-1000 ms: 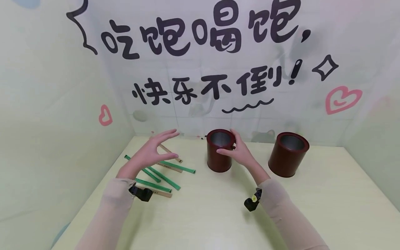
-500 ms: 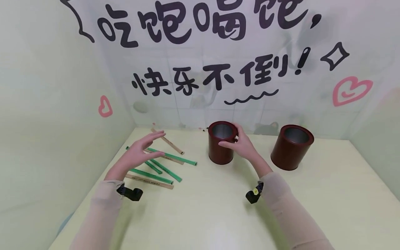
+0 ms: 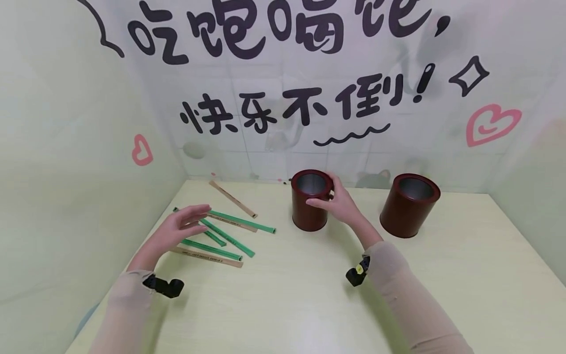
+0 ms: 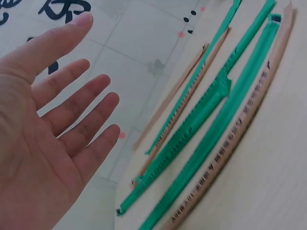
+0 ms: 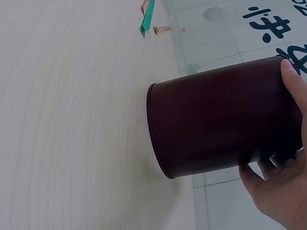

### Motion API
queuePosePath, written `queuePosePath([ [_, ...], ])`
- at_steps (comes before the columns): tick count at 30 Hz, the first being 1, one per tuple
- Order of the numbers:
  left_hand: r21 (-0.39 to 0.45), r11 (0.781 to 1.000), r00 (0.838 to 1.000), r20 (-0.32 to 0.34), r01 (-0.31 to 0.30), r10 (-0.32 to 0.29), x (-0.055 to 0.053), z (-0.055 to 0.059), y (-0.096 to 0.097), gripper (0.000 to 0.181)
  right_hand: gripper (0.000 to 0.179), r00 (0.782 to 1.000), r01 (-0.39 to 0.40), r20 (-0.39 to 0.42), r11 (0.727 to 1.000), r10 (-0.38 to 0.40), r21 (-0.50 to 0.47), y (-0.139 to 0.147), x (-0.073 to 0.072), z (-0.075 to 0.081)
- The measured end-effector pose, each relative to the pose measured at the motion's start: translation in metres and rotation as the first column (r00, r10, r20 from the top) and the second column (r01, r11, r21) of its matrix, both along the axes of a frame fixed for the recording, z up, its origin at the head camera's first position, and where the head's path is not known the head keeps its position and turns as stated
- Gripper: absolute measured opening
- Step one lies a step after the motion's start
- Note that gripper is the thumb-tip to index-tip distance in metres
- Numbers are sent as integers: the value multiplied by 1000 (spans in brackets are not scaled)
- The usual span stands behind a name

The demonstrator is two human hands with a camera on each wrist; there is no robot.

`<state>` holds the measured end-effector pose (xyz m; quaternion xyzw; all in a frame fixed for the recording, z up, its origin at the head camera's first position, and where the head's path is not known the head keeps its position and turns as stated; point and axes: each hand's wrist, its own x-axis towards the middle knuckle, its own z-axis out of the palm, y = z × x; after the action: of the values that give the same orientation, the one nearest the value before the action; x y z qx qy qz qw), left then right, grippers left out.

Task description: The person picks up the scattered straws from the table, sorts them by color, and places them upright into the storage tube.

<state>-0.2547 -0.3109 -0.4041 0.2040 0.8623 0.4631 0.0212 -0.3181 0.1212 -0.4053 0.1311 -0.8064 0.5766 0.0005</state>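
A dark red, open-topped canister [image 3: 309,211] stands upright at the back middle of the table. My right hand [image 3: 344,205] grips its right side near the rim, thumb across the front; the other fingers are partly hidden behind it. In the right wrist view the canister's smooth wall [image 5: 216,120] fills the middle, with my right hand [image 5: 283,187] around its upper end. On the left, my left hand [image 3: 174,231] hovers over several slim paper-wrapped sticks, green [image 3: 230,238] and tan [image 3: 208,256]. The left wrist view shows its palm [image 4: 43,163] and spread fingers, holding nothing.
A second dark red canister [image 3: 409,206] stands at the right. One tan wrapped stick [image 3: 233,198] lies farther back than the others. A printed white sheet [image 3: 265,157] hangs behind the table [image 3: 283,300], and pale sheets close in both sides.
My left hand has drawn back left and toward me, uncovering more of the wrapped sticks. My right hand stays on the middle canister. The head view has tilted down slightly.
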Motion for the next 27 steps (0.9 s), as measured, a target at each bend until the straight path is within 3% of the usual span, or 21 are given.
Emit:
queuePosePath([
  [9,36,999,998,49,-31,30,-10,-22,-14,55,92,1000,-3,26,1000,2,8,-1,1,2],
  [22,6,1000,994,108,8,-8,-44,-25,21,52,92,999,4,31,1000,-4,5,1,1,2],
  [27,-74,997,996,75,-34,39,-54,-28,31,45,93,999,4,41,1000,-4,1,0,0,1],
])
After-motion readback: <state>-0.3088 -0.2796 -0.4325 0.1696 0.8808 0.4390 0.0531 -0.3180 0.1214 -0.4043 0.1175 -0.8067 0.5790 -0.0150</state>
